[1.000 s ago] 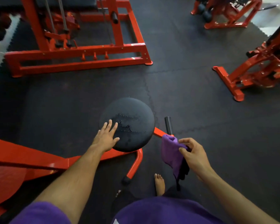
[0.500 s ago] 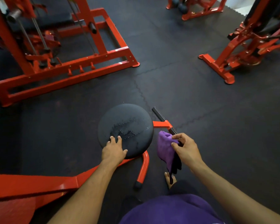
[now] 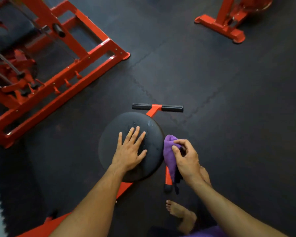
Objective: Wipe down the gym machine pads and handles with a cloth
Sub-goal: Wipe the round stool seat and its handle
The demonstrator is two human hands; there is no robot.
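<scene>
Nearest, I note a bare foot [image 3: 181, 213] on the black rubber floor mat [image 3: 229, 117], with a second foot partly hidden behind the right wrist. My left hand [image 3: 129, 152] lies flat, fingers straight and spread, palm down on the round black seat pad [image 3: 132, 146]; its grip is open, holding nothing. My right hand [image 3: 186, 159] has its grip closed on a purple cloth [image 3: 169, 154], thumb and fingers pinching the bunched fabric, which hangs down just beside the pad's right edge; whether it touches the pad I cannot tell. A red frame tube [image 3: 167, 177] with a black end cap runs behind the cloth. Beyond the pad, a red stem carries a T-shaped handle [image 3: 157, 107] with two black grips. Far left stands a red cable machine [image 3: 58, 69]; far right, another red machine base [image 3: 220, 26].
</scene>
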